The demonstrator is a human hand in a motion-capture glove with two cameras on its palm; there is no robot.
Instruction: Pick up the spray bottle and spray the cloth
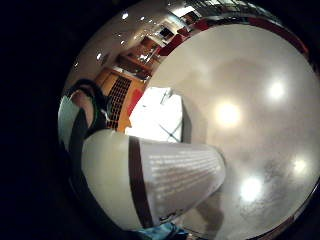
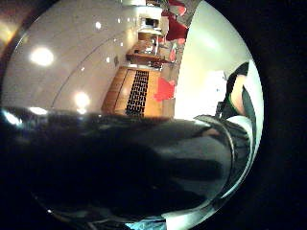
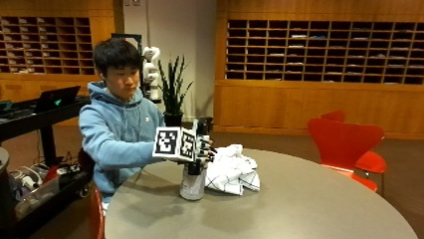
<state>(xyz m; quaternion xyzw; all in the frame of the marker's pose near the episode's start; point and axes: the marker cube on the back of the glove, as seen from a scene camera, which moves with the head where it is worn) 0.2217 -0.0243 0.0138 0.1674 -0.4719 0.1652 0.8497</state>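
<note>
In the outside view a person sits at a round grey table [image 3: 305, 199]. The gloved right hand [image 3: 205, 149] grips the neck of a spray bottle [image 3: 193, 185], just under its black spray head. The bottle is upright, pale with a dark band, and its base is at the table surface or barely above it; I cannot tell which. A crumpled white cloth [image 3: 230, 170] with thin dark lines lies on the table right beside the bottle. In the little finger side palm view the bottle's labelled body [image 1: 175, 175] fills the space by the palm, with the cloth [image 1: 155, 115] beyond it.
A red chair [image 3: 344, 142] stands at the table's far right side. A potted plant [image 3: 173, 92] stands behind the bottle. A black cart [image 3: 40, 117] with a laptop stands at the left. Bare tabletop stretches to the right and front of the cloth.
</note>
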